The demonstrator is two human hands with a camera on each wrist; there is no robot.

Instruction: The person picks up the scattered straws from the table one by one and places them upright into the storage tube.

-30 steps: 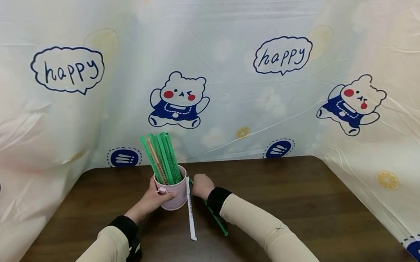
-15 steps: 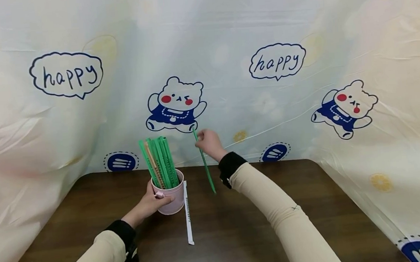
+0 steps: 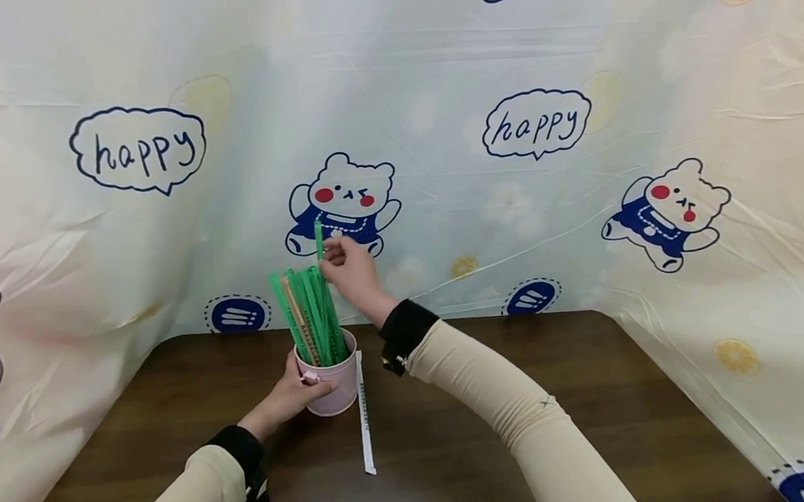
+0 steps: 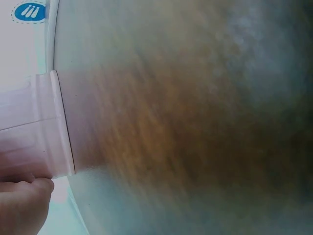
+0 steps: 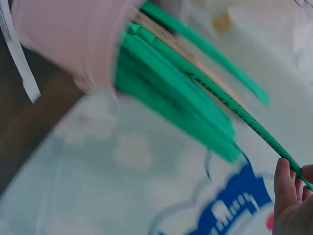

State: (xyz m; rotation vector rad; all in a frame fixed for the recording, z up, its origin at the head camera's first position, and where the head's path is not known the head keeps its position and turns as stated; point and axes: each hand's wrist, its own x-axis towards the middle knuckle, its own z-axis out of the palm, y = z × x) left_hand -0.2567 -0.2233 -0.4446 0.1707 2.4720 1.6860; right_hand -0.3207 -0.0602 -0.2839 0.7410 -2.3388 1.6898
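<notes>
A small pink bucket [image 3: 340, 383] stands upright on the table, holding a bundle of green wrapped straws [image 3: 317, 321] and a brown one [image 3: 301, 318]. My left hand [image 3: 287, 395] grips the bucket from its left side, thumb across the front; in the left wrist view part of that hand [image 4: 24, 205] lies against the bucket's wall [image 4: 29, 127]. Above the bundle, my right hand [image 3: 352, 271] pinches one green wrapped straw [image 5: 220, 93] near its upper end. The straw's lower end reaches the bucket's mouth in the right wrist view.
A white wrapped straw [image 3: 365, 427] lies on the brown table [image 3: 494, 433], just right of the bucket. Behind the table hangs a pale printed cloth [image 3: 433, 201] with bears and lettering.
My right hand has lifted the green wrapped straw off the table from the bucket's right side and carried it up and left over the bucket. The left hand has kept its grip.
</notes>
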